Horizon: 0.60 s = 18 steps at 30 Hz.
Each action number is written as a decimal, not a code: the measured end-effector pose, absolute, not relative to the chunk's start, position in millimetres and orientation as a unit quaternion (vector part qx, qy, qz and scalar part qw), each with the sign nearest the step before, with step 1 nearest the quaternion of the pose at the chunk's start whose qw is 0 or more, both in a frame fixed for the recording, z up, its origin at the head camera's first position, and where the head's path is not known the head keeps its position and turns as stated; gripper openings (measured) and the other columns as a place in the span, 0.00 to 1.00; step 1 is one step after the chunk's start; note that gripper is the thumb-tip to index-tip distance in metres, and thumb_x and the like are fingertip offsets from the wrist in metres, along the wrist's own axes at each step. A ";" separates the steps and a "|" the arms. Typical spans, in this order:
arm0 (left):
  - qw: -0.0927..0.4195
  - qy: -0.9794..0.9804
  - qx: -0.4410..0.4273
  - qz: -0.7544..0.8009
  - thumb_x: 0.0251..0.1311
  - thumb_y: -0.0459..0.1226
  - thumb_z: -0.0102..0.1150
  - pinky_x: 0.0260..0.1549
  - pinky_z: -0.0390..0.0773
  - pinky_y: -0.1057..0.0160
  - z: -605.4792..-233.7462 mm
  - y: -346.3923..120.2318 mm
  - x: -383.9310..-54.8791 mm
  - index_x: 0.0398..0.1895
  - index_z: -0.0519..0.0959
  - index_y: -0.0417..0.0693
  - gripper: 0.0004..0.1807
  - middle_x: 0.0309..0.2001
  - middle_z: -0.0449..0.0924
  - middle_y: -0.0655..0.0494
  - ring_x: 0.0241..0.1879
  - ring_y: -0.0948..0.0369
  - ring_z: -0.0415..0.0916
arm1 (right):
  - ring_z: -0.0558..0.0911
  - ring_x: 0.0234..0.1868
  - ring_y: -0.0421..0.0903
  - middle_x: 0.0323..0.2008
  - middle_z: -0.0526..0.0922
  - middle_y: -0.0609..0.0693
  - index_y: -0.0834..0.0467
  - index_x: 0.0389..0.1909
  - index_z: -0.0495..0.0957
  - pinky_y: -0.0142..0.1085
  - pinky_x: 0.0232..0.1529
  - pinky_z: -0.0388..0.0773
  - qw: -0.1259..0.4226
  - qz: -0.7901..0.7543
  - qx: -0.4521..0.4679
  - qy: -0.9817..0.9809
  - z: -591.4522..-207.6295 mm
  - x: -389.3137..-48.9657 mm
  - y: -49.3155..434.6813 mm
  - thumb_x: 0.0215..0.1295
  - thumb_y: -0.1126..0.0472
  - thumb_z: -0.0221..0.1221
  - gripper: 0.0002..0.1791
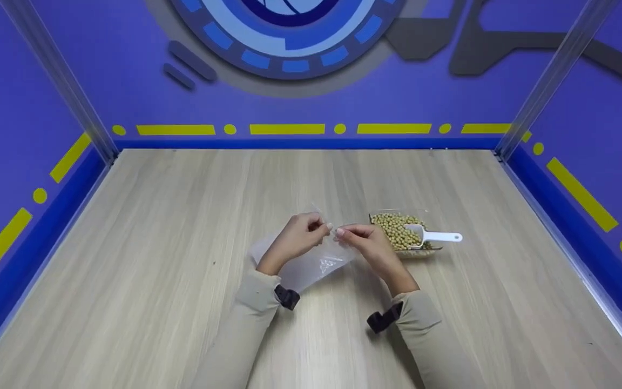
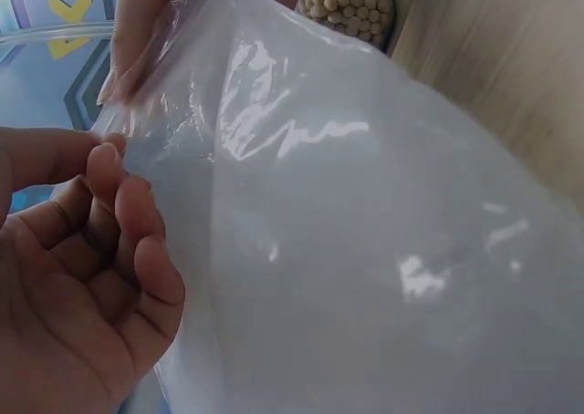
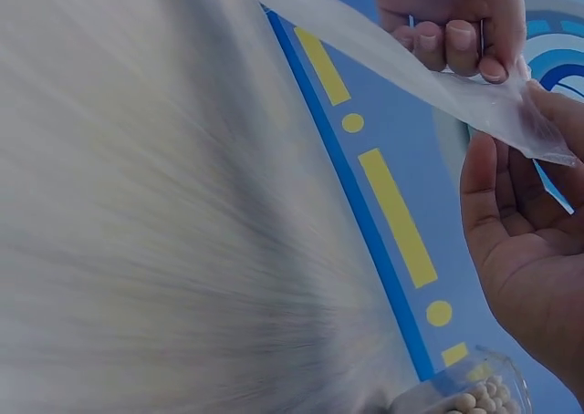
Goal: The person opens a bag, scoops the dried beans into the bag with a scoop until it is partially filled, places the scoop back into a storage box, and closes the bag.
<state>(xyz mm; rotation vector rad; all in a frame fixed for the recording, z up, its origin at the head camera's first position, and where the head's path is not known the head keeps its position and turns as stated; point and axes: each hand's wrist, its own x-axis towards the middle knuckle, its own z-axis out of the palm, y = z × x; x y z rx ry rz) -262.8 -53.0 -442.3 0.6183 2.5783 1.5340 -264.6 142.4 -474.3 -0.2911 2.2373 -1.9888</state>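
Both hands hold a translucent plastic bag (image 1: 311,267) above the middle of the table. Thumb and fingers of the left hand (image 1: 301,236) pinch its upper edge. Close beside it, the right hand (image 1: 371,246) pinches the same edge. In the left wrist view the bag (image 2: 365,213) spreads out wide and flat, with the left hand (image 2: 91,277) at its edge. The right wrist view has the bag (image 3: 438,90) nearly edge-on between the left hand (image 3: 456,22) and the right hand (image 3: 538,241). Whether the bag's mouth is parted I cannot tell.
Just right of the right hand stands a clear container (image 1: 411,253) of round, pale yellow beans (image 1: 392,227). A white scoop (image 1: 440,236) lies in it, its handle past the right rim. Blue-purple panels (image 1: 289,108) wall the wooden table (image 1: 154,243) at the back and sides.
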 end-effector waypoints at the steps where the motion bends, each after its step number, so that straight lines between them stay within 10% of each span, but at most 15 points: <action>1: 0.040 0.839 0.201 0.505 0.67 0.38 0.52 0.23 0.65 0.70 -442.8 -52.6 -263.1 0.26 0.76 0.41 0.12 0.21 0.71 0.61 0.22 0.66 0.68 | 0.80 0.36 0.39 0.30 0.85 0.43 0.69 0.41 0.83 0.31 0.42 0.74 0.066 -0.659 -0.093 0.743 -475.0 -265.0 142.0 0.62 0.59 0.63 0.15; 18: 0.036 0.841 0.209 0.497 0.63 0.34 0.51 0.20 0.64 0.70 -444.8 -52.7 -263.8 0.22 0.74 0.41 0.11 0.21 0.75 0.56 0.21 0.66 0.67 | 0.74 0.29 0.35 0.28 0.80 0.48 0.76 0.42 0.80 0.26 0.33 0.71 0.025 -0.635 -0.147 0.758 -447.6 -244.7 129.0 0.66 0.69 0.56 0.12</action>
